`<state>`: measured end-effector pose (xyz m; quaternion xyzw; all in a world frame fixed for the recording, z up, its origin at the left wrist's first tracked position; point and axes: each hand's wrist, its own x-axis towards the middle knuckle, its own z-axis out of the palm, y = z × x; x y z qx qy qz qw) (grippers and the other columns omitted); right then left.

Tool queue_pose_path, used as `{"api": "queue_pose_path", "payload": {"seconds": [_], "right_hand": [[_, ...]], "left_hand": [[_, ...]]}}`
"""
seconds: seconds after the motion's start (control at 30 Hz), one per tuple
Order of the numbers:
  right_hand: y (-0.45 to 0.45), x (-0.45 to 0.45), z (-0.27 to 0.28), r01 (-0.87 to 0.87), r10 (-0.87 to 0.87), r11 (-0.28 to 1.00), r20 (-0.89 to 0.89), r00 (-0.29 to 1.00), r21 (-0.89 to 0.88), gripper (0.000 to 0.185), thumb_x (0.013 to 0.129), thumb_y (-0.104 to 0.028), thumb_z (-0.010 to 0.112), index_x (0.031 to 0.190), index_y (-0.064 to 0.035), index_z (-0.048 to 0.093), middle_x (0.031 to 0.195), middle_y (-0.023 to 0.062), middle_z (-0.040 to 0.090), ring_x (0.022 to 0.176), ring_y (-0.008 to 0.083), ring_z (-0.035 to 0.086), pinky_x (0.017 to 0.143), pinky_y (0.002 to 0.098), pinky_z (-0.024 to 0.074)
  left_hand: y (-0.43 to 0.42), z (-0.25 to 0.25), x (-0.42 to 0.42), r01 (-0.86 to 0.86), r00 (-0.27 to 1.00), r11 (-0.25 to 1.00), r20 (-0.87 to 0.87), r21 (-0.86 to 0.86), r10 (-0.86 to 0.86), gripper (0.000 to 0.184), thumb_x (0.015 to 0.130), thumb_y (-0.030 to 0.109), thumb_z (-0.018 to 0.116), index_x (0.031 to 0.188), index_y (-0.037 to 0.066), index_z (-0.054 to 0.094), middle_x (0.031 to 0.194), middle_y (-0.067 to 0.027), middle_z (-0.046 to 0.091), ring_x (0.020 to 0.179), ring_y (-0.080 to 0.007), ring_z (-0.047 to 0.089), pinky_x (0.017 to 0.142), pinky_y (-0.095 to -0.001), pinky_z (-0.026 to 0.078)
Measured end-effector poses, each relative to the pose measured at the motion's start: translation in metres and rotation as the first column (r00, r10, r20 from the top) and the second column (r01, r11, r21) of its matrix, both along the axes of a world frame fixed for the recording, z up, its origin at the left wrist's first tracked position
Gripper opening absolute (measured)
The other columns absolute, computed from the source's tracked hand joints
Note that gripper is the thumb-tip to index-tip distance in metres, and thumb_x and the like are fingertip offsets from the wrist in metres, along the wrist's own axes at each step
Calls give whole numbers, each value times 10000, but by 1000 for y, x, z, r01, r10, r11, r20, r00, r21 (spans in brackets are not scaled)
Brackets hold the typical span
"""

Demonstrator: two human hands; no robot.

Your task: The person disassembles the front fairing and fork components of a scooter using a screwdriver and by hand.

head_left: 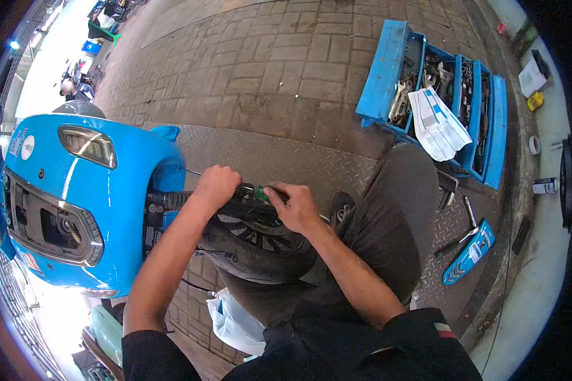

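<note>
1 green tool is being gripped by the right hand's fingers, above the wheel. The left hand is being held curled near it; whether anything is being gripped there cannot be told. The wheel is being flanked by 1 blue scooter. Farther off, paper is being supported by 1 open toolbox.

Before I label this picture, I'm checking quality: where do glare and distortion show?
Head view: the background at upper left is washed out to white; glare streaks cross the blue bodywork; the wall at right bows; corners go black; the wheel looks darker than the open toolbox.
</note>
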<state>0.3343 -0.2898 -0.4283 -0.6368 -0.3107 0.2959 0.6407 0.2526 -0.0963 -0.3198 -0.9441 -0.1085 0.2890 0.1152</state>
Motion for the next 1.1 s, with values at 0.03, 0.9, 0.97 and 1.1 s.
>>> {"api": "queue_pose_path", "payload": {"seconds": [0.03, 0.9, 0.97, 1.1], "right_hand": [[-1, 1, 0, 1, -1, 1000, 0, 1000, 1, 404, 1005, -367, 675, 1033, 27, 758, 895, 236, 745, 758, 317, 748, 718, 422, 567], [-1, 22, 10, -371, 80, 881, -679, 730, -294, 489, 1063, -478, 568, 1095, -6, 693, 690, 83, 648, 562, 174, 595, 534, 315, 473], [3, 8, -11, -53, 25, 997, -390, 921, -61, 423, 1049, -397, 636, 1146, 12, 678, 747, 79, 669, 604, 163, 620, 540, 313, 488], [5, 6, -28, 115, -118, 993, -160, 980, -27, 340, 979, -221, 764, 1197, 16, 654, 911, 86, 703, 773, 162, 675, 627, 321, 542]], "left_hand": [[-1, 0, 0, -24, 1000, 1000, 10, -2, 24, 142, 855, 88, 649, 860, 65, 789, 899, -210, 763, 879, -404, 760, 787, -504, 621], [16, -9, -5, -63, 995, 998, 72, 8, 62, 209, 896, 148, 618, 918, 64, 808, 950, -191, 776, 934, -398, 767, 804, -511, 624], [20, -11, -3, -66, 994, 998, 92, 10, 64, 204, 895, 144, 622, 925, 65, 808, 944, -186, 777, 940, -395, 767, 812, -508, 625], [18, -9, -3, -93, 989, 996, 117, -5, 93, 202, 894, 153, 628, 921, 66, 808, 955, -193, 778, 938, -393, 769, 804, -505, 628]]}}
